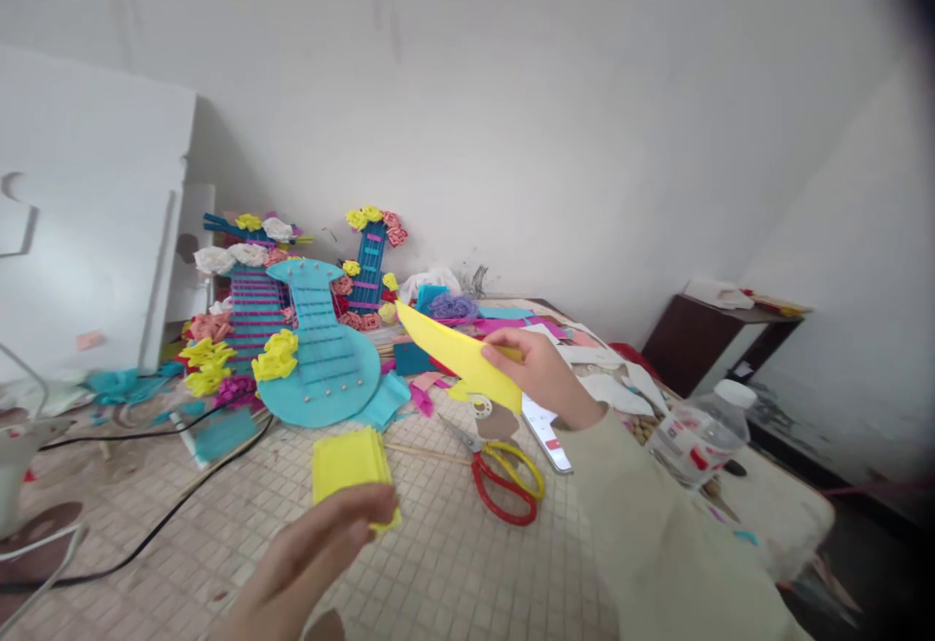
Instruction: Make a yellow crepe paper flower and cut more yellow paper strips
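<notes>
My right hand point(537, 373) pinches a folded sheet of bright yellow paper point(453, 349), held up above the table with its pointed end to the left. My left hand point(314, 548) is at the near edge of a stack of yellow paper squares point(349, 466), its fingers stretched out over that edge; whether they press on it is hard to see. Between the hands lie scissors point(504, 485) with one red and one yellow handle loop. Left of the yellow sheet stands a blue guitar-shaped craft piece point(321, 358) with strings and yellow paper flowers.
More flower-trimmed craft pieces point(369, 266) lean at the back wall. A phone point(546, 432) lies beside my right wrist, and a plastic jar with white cap point(701, 436) stands at right. A black cable point(157, 529) crosses the left side. Paper scraps point(391, 397) are scattered about.
</notes>
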### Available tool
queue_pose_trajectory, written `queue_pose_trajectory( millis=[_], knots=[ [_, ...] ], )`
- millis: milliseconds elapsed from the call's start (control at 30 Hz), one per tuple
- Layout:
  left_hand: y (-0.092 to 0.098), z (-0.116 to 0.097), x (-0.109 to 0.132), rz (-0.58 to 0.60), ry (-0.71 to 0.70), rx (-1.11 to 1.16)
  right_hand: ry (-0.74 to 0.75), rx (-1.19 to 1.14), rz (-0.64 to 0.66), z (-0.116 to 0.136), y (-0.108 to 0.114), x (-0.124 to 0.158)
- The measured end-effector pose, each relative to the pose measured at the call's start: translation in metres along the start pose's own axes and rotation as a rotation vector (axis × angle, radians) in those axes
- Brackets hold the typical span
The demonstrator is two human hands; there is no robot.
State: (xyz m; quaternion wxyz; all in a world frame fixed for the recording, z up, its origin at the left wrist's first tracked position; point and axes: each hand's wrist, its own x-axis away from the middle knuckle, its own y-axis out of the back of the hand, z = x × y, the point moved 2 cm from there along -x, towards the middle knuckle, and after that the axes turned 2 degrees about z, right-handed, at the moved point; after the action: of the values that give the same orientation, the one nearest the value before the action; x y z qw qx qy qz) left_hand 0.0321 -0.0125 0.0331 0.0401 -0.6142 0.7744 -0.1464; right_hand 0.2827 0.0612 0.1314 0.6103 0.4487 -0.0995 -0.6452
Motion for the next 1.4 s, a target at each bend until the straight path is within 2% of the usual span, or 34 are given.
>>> queue_pose_trajectory(
  millis=[67, 133, 233, 333, 433, 567, 667, 733, 800, 900, 1033, 1133, 1233, 1400],
  knots=[
    [-0.019, -0.008, -0.014, 0.098, 0.092, 0.14, 0.03, -0.081, -0.006, 0.017, -0.002, 0.022],
    [-0.038, -0.012, -0.028, 0.071, 0.17, 0.318, 0.04, -0.158, -0.007, 0.028, -0.012, 0.043],
    [-0.06, -0.015, -0.038, 0.071, 0.158, 0.449, -0.048, -0.303, 0.055, 0.032, -0.031, 0.065],
    [-0.067, -0.014, -0.036, 0.048, 0.114, 0.483, -0.175, -0.55, 0.162, 0.03, -0.043, 0.076],
    [-0.064, -0.009, -0.029, 0.062, 0.084, 0.512, -0.27, -0.689, 0.191, 0.028, -0.045, 0.082],
    [-0.053, -0.002, -0.023, 0.053, 0.012, 0.578, -0.429, -0.86, 0.168, 0.027, -0.048, 0.084],
    [-0.046, 0.001, -0.019, 0.05, 0.005, 0.699, -0.513, -1.022, 0.056, 0.023, -0.054, 0.083],
    [-0.04, 0.003, -0.017, 0.024, 0.005, 0.748, -0.508, -0.984, -0.071, 0.018, -0.058, 0.082],
    [-0.035, 0.004, -0.015, -0.049, 0.013, 0.765, -0.454, -0.835, -0.18, 0.012, -0.059, 0.079],
    [-0.028, 0.007, -0.012, -0.139, -0.004, 0.8, -0.339, -0.618, -0.252, 0.005, -0.059, 0.076],
    [-0.025, 0.009, -0.008, -0.18, -0.027, 0.805, -0.364, -0.627, -0.191, 0.0, -0.064, 0.075],
    [-0.023, 0.01, -0.008, -0.242, 0.045, 0.743, -0.376, -0.684, -0.058, -0.002, -0.073, 0.077],
    [-0.018, 0.012, -0.009, -0.267, 0.06, 0.659, -0.383, -0.713, 0.076, -0.005, -0.082, 0.083],
    [-0.009, 0.018, -0.017, -0.215, 0.05, 0.5, -0.24, -0.649, 0.139, 0.002, -0.088, 0.094]
  ],
)
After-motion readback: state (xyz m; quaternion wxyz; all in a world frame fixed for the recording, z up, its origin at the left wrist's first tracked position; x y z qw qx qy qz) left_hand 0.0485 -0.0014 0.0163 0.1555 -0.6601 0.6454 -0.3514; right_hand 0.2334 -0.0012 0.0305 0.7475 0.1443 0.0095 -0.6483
